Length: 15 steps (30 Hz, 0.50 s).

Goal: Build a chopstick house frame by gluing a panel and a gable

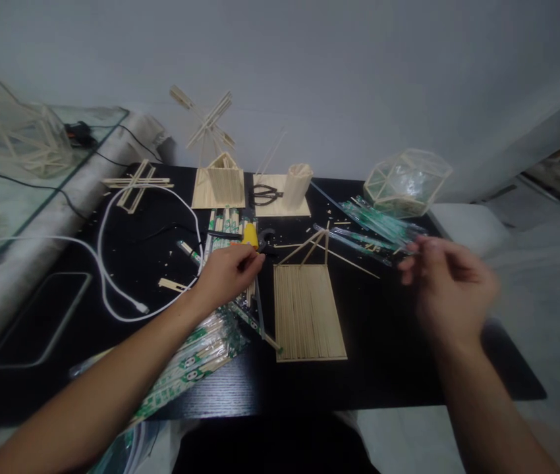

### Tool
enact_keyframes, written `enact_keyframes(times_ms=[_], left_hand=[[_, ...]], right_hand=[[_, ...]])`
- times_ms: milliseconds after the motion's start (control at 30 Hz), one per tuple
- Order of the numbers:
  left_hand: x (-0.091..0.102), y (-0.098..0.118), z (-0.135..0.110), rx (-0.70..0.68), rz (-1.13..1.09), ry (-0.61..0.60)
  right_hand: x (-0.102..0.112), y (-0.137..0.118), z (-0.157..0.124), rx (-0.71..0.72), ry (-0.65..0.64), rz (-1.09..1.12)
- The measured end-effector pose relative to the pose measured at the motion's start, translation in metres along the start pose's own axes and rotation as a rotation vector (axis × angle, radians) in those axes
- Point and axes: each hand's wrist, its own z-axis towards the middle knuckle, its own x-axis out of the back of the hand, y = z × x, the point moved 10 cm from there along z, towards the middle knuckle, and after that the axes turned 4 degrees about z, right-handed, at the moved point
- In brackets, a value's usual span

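Observation:
Above the middle of the black table is my left hand (230, 273), its fingers closed in a pinch; whatever they hold is too small to make out. Just beyond its fingertips lies a yellow and dark tool (250, 237) with a black cable. My right hand (450, 289) is blurred, over the table's right side, fingers curled at the end of a clear and green plastic wrapper (411, 236). Between both hands lies a flat panel of wooden sticks (307, 313), with several thin sticks (314, 243) standing in a slanted frame at its far edge.
Wrapped chopsticks (191, 368) lie under my left forearm. At the back stand a stick windmill (225, 181), a round stick tower (298, 184), black scissors (266, 193) and a clear faceted case (408, 181). A white cable (105, 263) loops on the left beside a phone-shaped outline (40, 319).

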Motion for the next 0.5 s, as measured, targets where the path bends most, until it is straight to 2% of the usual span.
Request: enact_keyframes(times_ms=[100, 233, 333, 433, 500], left_hand=[[0.000, 0.000, 0.000, -0.003, -0.005, 0.003], [0.000, 0.001, 0.000, -0.008, -0.008, -0.002], [0.001, 0.002, 0.001, -0.007, -0.014, -0.007], [0.001, 0.001, 0.001, 0.007, -0.013, -0.017], [0.001, 0.001, 0.001, 0.017, -0.009, -0.025]], right_hand=[[-0.024, 0.029, -0.003, -0.075, -0.161, -0.103], [-0.080, 0.069, -0.024, -0.098, -0.605, -0.302], [-0.112, 0.078, -0.039, -0.083, -0.881, -0.370], [-0.131, 0.076, -0.037, -0.135, -1.024, -0.218], [-0.136, 0.083, -0.028, -0.265, -1.028, -0.072]])
